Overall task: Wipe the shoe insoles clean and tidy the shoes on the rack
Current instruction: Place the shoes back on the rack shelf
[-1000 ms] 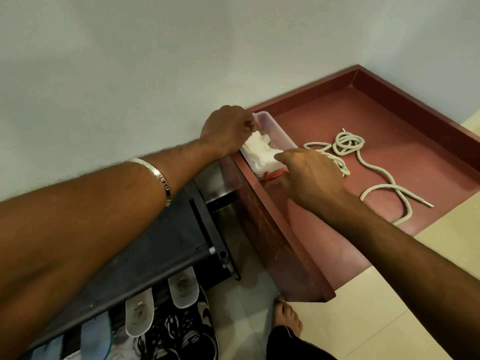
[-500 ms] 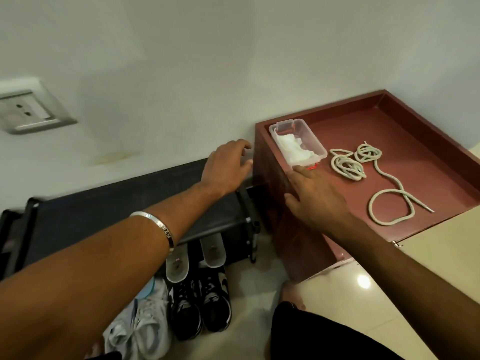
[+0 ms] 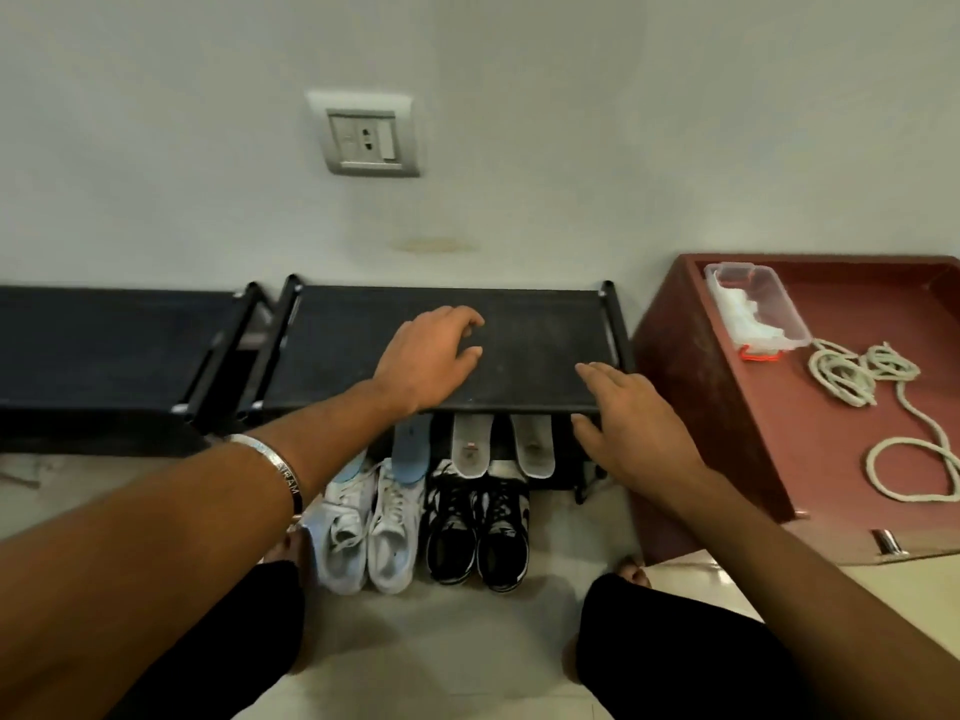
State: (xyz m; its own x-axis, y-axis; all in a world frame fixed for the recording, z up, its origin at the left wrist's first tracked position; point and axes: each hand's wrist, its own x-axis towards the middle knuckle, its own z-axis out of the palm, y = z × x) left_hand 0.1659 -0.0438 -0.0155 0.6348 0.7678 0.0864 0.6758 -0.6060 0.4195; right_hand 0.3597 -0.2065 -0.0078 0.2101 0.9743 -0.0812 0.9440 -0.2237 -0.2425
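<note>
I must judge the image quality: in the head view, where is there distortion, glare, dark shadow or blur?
Head view: the wide lens bends the rack top and the red cabinet; a bright glare spot sits on the metal fitting at the cabinet's lower edge; under the rack, deep shadow hides the upper insoles; the left hand fingertips are slightly soft.

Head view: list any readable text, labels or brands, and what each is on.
"...RAM": engraved on the bangle at the left wrist; the first letters are turned out of view.
Grey insoles: each bears a small mark, too blurred to read.
Black shoes and white shoes: no readable brand.
Wall socket: no lettering visible.
</note>
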